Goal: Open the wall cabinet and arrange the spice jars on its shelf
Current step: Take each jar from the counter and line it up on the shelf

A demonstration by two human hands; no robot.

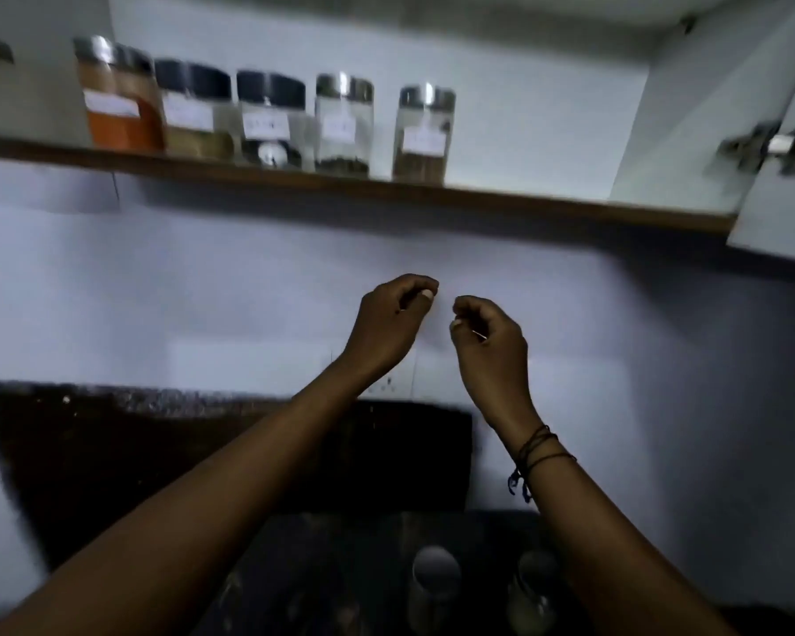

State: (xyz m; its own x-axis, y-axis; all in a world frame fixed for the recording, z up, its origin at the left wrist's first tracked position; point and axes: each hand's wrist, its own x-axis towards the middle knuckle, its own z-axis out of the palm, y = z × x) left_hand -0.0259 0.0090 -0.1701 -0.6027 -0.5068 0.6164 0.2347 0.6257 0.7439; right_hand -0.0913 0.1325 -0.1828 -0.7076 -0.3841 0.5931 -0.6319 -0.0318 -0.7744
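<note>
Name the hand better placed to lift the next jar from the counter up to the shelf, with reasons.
Right, probably. The right hand hangs almost above the two steel-lidded jars on the dark counter, and the wooden shelf's free space lies on the right. The left hand is farther away. Both hold nothing.

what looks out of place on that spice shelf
Nothing spilled or tipped: five jars stand upright on the shelf. Four sit close together, but the rightmost jar stands apart with a gap. Two more jars sit on the counter below.
</note>
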